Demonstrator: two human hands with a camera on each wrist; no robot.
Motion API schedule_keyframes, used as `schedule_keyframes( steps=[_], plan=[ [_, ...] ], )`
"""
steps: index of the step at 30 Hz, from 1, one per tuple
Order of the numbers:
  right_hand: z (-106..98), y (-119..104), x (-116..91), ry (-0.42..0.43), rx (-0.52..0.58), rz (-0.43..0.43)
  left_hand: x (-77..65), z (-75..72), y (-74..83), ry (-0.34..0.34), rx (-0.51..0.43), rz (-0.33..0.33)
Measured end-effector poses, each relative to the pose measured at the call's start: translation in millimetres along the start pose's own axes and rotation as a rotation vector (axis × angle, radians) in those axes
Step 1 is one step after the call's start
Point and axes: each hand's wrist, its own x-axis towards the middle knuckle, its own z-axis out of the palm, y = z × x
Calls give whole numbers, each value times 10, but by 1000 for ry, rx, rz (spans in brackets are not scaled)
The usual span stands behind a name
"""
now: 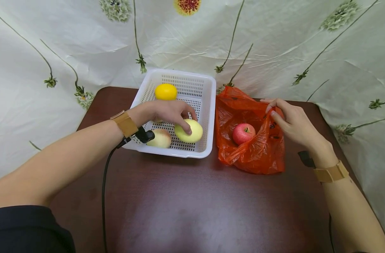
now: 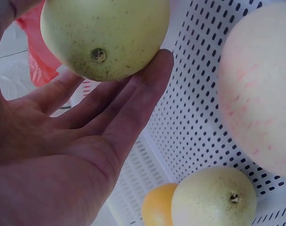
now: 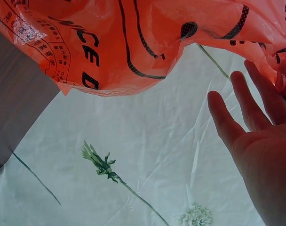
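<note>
My left hand [image 1: 173, 113] reaches into a white plastic basket [image 1: 210, 116] and grips a round, pale yellow-green fruit [image 1: 192, 132]. Speckles surround the small brown end of this fruit in the left wrist view. Beside it sits a whitish peach [image 1: 161, 139] with pink marks [image 2: 249, 103]. A second pale fruit [image 2: 211, 197] lies in the basket, mostly hidden by the hand in the head view. On the right, my right hand [image 1: 295, 123] pinches the rim of a red plastic bag [image 1: 262, 160] between thumb and fingers. A red apple [image 1: 243, 134] lies inside the bag.
A bright yellow fruit [image 1: 165, 92] sits at the back of the basket. Basket and bag stand side by side on a dark brown table [image 1: 186, 196]. Behind hangs a pale flowered cloth [image 1: 186, 42]. A black cable [image 1: 104, 196] trails from the left wrist.
</note>
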Motion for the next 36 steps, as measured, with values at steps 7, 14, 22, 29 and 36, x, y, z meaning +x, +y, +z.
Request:
schedule_keyframes(
  steps=[7, 14, 22, 29, 36],
  plan=[
    [12, -5, -7, -11, 19, -2, -24, -106, 6, 56, -16, -7],
    [9, -3, -18, -7, 18, 0, -65, -187, 42, 106, -32, -17],
    [-19, -15, 9, -3, -10, 3, -63, -236, 76, 145, -93, 10],
    [-23, -26, 21, 0, -4, 0, -18, -237, 133, 156, -131, 59],
    [-11, -26, -7, -8, -6, 21, 51, -231, 232, 143, -181, 102]
  ],
)
